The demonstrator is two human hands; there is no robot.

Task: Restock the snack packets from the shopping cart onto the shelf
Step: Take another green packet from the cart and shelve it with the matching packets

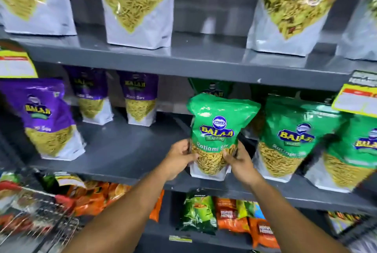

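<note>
A green snack packet [219,128] with yellow sev showing through its lower window stands upright at the front of the middle grey shelf [126,150]. My left hand [179,157] grips its lower left side and my right hand [237,159] grips its lower right side. Its white base rests on or just above the shelf edge. Another green packet stands behind it, mostly hidden. The wire shopping cart [38,214] sits at the lower left with red and orange packets in it.
Two more green packets [289,136] stand to the right, purple packets [47,118] to the left with bare shelf between. Large white-bottomed packets [136,5] fill the top shelf. Small orange and green packets [230,214] line the bottom shelf. Yellow price tags [355,101] hang from shelf edges.
</note>
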